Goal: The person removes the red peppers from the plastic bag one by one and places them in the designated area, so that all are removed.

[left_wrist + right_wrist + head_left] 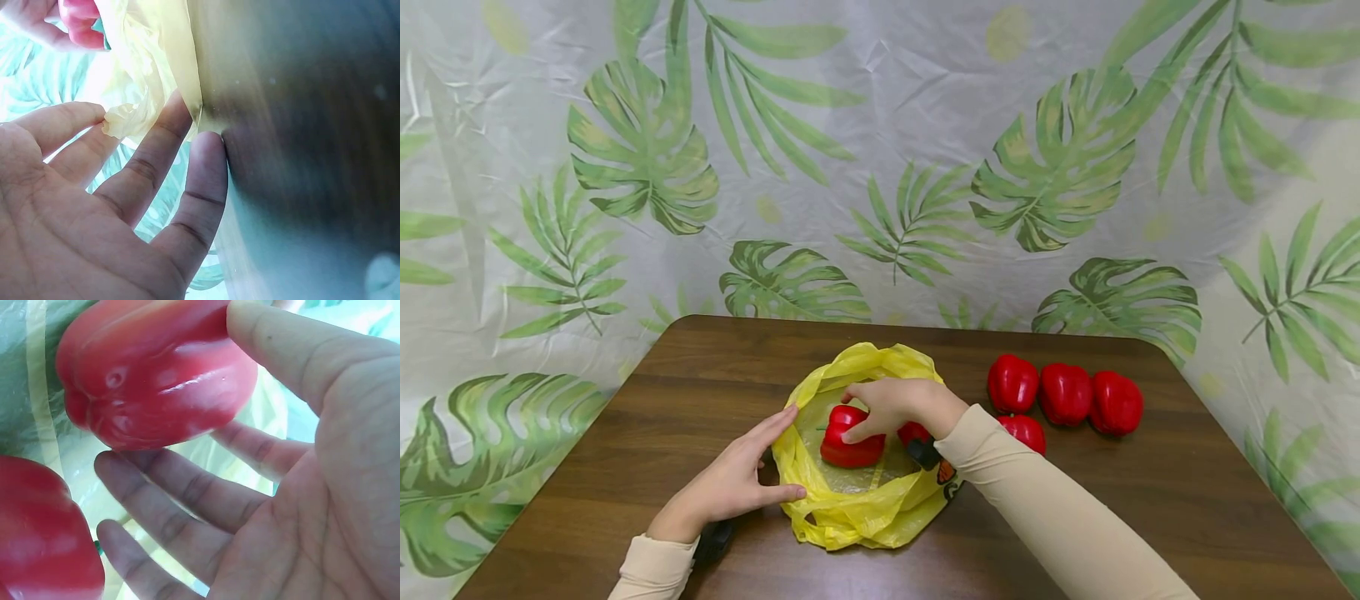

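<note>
A yellow plastic bag (pixel 808 492) stands on the table with its mouth spread wide. Inside it my right hand (pixel 898 402) grips a red bell pepper (pixel 850 451), thumb on one side and fingers on the other. Another red bell pepper (pixel 47 531) lies in the bag beside that hand, partly hidden by the wrist in the head view. At the bag's left side, my left hand (pixel 733 477) touches the yellow plastic with spread, nearly straight fingers (pixel 147 156). Its thumb reaches the near part of the rim.
Several more red bell peppers (pixel 1066 394) sit in a group on the table's right side, one partly behind the right sleeve (pixel 1045 500). The brown wooden table (pixel 700 367) ends at a leaf-patterned curtain (pixel 917 125).
</note>
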Available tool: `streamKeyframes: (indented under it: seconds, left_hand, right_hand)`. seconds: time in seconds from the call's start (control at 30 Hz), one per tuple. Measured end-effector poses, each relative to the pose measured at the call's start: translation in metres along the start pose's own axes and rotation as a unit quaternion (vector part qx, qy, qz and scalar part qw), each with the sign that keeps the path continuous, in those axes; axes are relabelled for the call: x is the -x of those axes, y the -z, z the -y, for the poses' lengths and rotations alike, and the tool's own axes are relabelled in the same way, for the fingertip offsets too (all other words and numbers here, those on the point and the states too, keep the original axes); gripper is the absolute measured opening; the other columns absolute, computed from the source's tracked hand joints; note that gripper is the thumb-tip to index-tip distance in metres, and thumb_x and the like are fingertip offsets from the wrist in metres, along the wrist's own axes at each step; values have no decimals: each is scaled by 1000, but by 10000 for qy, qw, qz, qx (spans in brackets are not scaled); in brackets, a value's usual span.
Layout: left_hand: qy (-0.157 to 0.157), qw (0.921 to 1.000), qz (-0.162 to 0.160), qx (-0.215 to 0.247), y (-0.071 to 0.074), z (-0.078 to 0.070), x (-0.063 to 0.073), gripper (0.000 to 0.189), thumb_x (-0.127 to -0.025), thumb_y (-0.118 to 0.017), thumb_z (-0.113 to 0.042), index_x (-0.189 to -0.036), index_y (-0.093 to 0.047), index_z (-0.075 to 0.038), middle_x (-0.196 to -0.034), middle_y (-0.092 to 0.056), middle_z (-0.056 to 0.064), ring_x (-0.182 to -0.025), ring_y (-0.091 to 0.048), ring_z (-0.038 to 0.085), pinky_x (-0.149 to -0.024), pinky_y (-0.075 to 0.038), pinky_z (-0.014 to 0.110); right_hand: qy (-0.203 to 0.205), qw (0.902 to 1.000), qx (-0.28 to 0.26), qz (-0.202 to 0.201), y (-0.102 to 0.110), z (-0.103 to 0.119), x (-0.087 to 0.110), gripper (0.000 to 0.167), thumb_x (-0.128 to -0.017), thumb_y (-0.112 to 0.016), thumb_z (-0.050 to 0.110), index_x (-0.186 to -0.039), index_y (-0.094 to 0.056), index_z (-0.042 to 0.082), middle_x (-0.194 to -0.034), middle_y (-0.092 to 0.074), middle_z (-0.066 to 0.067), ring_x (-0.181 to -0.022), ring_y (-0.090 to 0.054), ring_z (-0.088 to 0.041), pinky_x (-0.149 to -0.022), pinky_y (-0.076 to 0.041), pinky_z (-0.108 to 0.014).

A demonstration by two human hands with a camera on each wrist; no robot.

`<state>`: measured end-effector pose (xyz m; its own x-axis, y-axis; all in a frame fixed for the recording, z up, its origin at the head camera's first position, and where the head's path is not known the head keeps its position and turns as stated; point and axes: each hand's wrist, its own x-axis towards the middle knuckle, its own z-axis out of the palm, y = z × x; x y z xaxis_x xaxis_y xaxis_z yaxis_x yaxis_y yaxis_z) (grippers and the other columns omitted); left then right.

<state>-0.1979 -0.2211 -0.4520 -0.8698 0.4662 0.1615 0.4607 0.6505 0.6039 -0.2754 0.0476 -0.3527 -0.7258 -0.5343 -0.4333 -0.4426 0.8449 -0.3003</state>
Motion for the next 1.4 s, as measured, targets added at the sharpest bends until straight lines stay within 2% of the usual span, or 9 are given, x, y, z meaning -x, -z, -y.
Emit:
streamKeyframes:
  seconds: [0.5,0.73,0.93,1.4]
  left_hand:
    - [11,10000,54,51,0,0,-1,107,-88,-87,-53,-169,-34,-7,-175,-34,19,-150,-48,46,-85,-60,35]
    - [1,10000,59,30,-1,0,-1,107,-88,-87,-53,-168,-34,-7,-175,-34,19,-150,-48,46,-87,-61,37]
    - [8,10000,42,45,-1,0,-1,108,-87,-87,-54,-168,-35,-6,-174,-35,20,-149,-48,47,-87,-61,37]
    - [-15,10000,33,58,0,-2,-1,108,-87,-88,-53,-168,-35,-6,-174,-36,20,-147,-50,46,-86,-60,35]
  right_hand:
    - [369,9989,-295,-51,-7,8,-5,66,-102,-72,48,-158,-49,21,-149,-62,-7,-133,-60,-24,-113,-51,-42]
    - [526,9975,-424,-227,-13,8,-5,61,-100,-74,49,-150,-52,21,-137,-67,-5,-121,-64,-20,-106,-55,-38]
    - [739,9959,-300,-436,-20,10,-6,58,-96,-77,52,-141,-53,24,-124,-70,-1,-107,-65,-16,-96,-56,-33]
    - [998,9899,-678,-741,-16,4,3,60,-98,-76,52,-144,-51,23,-124,-71,-1,-105,-67,-13,-93,-58,-31]
